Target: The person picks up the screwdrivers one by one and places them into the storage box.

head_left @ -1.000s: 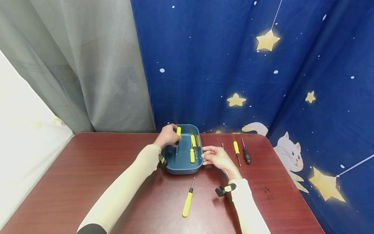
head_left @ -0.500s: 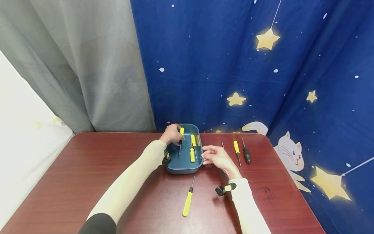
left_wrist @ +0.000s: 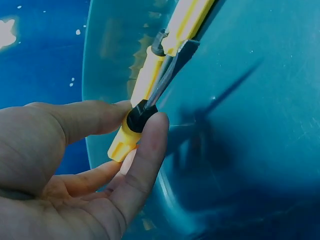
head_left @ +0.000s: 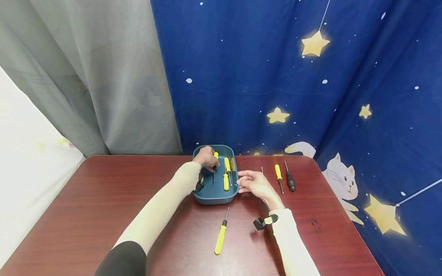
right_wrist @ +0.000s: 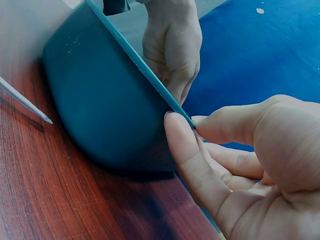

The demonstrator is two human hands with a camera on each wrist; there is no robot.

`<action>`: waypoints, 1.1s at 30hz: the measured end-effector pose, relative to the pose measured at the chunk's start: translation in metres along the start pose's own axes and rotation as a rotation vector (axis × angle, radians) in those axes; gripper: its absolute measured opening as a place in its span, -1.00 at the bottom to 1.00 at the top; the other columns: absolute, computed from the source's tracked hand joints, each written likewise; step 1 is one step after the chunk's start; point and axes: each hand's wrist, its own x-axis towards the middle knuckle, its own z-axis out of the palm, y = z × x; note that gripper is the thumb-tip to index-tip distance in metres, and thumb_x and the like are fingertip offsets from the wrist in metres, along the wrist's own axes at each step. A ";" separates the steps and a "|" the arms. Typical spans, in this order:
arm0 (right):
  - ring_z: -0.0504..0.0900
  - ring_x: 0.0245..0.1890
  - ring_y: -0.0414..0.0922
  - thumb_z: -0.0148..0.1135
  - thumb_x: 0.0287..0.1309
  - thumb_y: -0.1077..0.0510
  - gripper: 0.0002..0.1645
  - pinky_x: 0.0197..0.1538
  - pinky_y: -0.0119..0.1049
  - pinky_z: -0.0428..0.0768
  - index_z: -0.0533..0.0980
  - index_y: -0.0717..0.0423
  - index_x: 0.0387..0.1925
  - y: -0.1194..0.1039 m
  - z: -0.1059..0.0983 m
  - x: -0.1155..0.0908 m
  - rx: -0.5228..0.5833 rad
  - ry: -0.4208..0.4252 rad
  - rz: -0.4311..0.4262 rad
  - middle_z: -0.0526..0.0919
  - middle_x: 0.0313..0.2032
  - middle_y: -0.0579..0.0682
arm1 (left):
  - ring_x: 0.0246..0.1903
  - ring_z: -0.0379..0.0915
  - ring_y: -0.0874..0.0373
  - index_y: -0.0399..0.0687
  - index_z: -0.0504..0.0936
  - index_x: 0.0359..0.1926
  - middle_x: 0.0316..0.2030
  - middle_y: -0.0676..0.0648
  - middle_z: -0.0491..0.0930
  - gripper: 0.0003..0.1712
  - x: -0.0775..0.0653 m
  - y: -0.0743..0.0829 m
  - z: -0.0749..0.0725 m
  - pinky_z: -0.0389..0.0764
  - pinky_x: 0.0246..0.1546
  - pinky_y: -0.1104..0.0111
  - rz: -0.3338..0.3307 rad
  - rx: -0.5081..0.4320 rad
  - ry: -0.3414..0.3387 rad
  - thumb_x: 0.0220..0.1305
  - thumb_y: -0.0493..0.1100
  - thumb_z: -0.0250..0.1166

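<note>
Screwdriver with a yellow handle point(head_left: 216, 155) and black collar sits over the left part of a blue tray point(head_left: 213, 201), its handle end away from the person and its metal shaft pointing back toward them; whether the tip meets the tray floor I cannot tell. The left hand point(head_left: 206, 157) reaches over the tray's left side, its thumb and fingers closed in a pinch around this tool near the collar. In the right part of the tray lie two more yellow screwdrivers point(head_left: 226, 182), side by side and facing opposite ways. At the tray's right side, the right hand point(head_left: 253, 182) grips the rim between thumb and fingers, with little gap between them. On the desk point(head_left: 138, 188), just in front of the tray, a yellow screwdriver point(head_left: 219, 239) points its tip at it. Beyond the right hand lie another yellow screwdriver point(head_left: 278, 173) and a black-handled screwdriver point(head_left: 290, 182), with a metal tip point(head_left: 262, 170) showing nearer the hand. Behind hang a grey curtain point(head_left: 127, 76) and a blue starry curtain point(head_left: 235, 76).
</note>
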 end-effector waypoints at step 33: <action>0.74 -0.38 -0.14 0.17 0.32 0.39 -0.50 -0.14 -0.14 0.79 0.44 0.41 0.27 0.002 0.001 0.000 0.015 -0.001 -0.004 0.69 -0.09 0.41 | -0.39 0.71 -0.01 -0.38 0.50 0.09 -0.15 -0.28 0.55 -0.56 0.013 0.015 0.032 0.78 -0.35 0.28 -0.084 0.085 -0.058 0.25 -0.35 0.43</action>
